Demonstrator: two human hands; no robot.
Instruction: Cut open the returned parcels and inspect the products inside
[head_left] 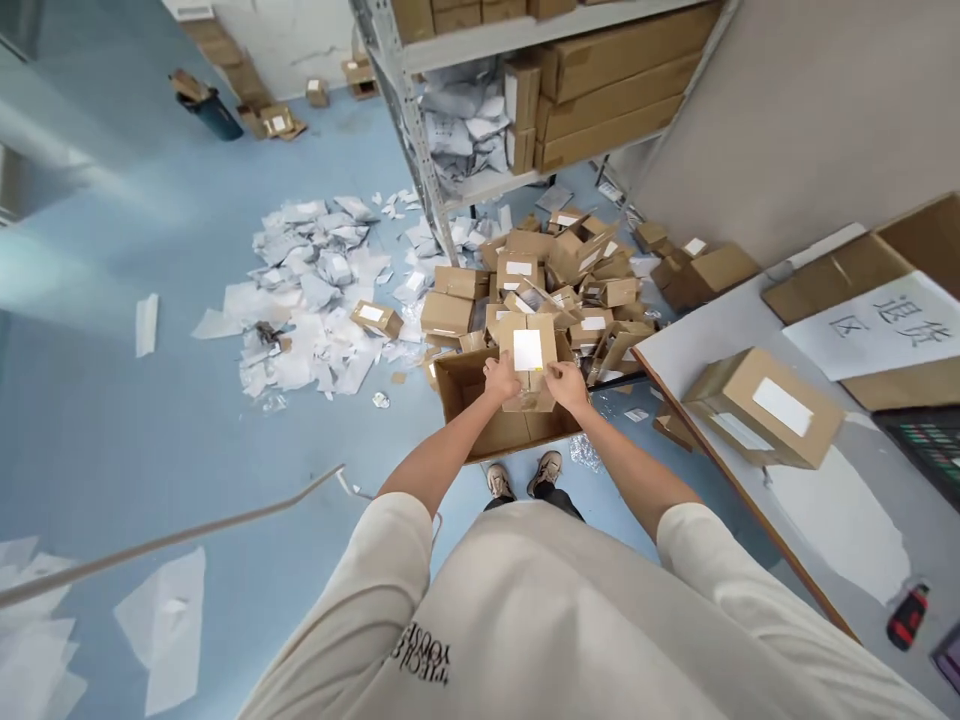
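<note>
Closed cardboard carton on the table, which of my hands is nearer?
Right. The right hand, on the right side of the held box, is left of the closed cardboard carton; the left hand, on that box's left side, is farther left.

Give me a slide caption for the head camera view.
Both hands hold a labelled box over an open carton, near boxes piled on a blue floor.
</note>
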